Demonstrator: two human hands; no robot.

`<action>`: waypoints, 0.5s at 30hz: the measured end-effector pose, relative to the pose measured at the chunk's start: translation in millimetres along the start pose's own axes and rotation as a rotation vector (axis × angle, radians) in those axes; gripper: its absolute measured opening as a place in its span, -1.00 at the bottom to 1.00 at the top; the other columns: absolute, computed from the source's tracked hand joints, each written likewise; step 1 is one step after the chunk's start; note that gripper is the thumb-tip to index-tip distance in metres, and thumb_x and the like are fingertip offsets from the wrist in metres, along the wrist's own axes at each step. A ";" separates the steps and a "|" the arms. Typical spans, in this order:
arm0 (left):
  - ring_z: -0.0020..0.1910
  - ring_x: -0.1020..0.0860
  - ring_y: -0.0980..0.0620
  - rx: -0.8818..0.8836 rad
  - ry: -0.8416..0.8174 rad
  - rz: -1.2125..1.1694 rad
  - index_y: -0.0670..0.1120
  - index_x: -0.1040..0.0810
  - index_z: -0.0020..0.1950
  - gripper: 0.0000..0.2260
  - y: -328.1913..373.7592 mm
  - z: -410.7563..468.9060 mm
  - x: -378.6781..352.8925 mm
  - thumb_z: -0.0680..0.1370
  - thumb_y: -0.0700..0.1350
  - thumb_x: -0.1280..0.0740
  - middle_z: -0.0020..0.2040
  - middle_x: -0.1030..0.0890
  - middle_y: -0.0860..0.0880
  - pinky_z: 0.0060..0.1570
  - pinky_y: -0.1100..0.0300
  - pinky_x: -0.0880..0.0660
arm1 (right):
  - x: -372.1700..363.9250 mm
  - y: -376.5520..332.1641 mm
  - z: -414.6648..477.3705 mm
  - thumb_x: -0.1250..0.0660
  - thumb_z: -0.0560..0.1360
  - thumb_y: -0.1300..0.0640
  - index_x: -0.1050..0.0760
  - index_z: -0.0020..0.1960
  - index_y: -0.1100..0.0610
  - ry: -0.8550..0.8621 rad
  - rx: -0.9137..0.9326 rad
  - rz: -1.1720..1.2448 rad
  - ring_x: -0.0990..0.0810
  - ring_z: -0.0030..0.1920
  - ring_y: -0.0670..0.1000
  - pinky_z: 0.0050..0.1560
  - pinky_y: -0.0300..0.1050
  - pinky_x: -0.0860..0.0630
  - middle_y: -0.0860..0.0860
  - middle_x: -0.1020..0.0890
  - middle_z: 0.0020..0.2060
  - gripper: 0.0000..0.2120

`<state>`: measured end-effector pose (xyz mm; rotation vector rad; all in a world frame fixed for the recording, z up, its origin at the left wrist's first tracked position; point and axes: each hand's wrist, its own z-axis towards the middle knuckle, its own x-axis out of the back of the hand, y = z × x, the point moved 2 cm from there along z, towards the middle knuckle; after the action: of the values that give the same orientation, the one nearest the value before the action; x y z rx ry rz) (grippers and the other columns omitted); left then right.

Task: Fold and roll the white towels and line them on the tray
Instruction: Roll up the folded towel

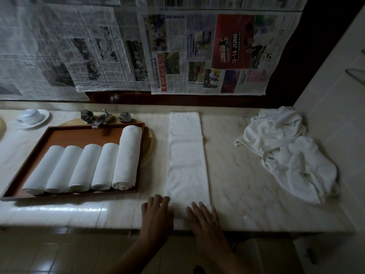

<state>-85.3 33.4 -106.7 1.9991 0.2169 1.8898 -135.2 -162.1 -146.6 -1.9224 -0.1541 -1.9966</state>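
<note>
The left hand [158, 210] and right hand [203, 216] are lying flat at the near end of a long folded towel [186, 155] stretching across the counter [237, 175], each grip open, fingers straight, holding nothing. Five rolled towels [83, 167] are sitting side by side in the tray [59, 133] just left of it. A crumpled towel pile [286, 151] is lying at the far right.

Place: a bathroom (dimly lit)
Counter: marble top [237, 175] with a round basin [149, 149] set in
Fittings: metal tap [102, 118] between two faceted knobs [87, 115]
Floor: pale tiles [59, 254]
Side wall: tiled [335, 107]
</note>
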 end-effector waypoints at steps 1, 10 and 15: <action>0.18 -0.56 -0.04 -0.089 0.017 0.061 -0.02 -0.56 0.28 -0.63 7.5 -8.9 -8.8 0.48 -0.01 -0.39 0.20 -0.59 -0.04 0.21 0.00 -0.44 | -0.1 2.6 1.1 -0.11 0.47 0.20 -0.35 0.56 0.12 -0.016 0.018 -0.005 -0.36 0.52 0.20 0.44 0.21 -0.15 0.10 -0.40 0.52 -0.36; 0.44 -0.46 -0.24 -0.405 -0.177 0.295 -0.25 -0.36 0.51 -0.10 3.0 -5.0 -37.4 0.19 -0.21 -0.59 0.46 -0.48 -0.25 0.49 -0.18 -0.27 | 9.3 13.3 30.6 -0.17 0.44 0.12 -0.52 0.44 0.10 -0.215 0.044 -0.081 -0.58 0.35 0.12 0.46 0.21 -0.29 0.08 -0.58 0.36 -0.43; 0.18 -0.61 -0.12 -0.484 -0.221 0.291 -0.23 -0.43 0.43 -0.14 -14.4 13.7 -25.5 0.18 -0.11 -0.64 0.24 -0.60 -0.16 0.29 -0.06 -0.55 | 17.5 22.1 27.9 -0.63 0.18 0.29 -0.51 0.43 0.15 -0.219 0.019 0.014 -0.66 0.17 0.14 0.21 0.06 -0.61 0.13 -0.63 0.25 -0.17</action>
<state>-71.9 35.0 -136.1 1.9415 -0.5657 1.6505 -101.6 -176.7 -131.3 -2.1198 -0.2144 -1.7656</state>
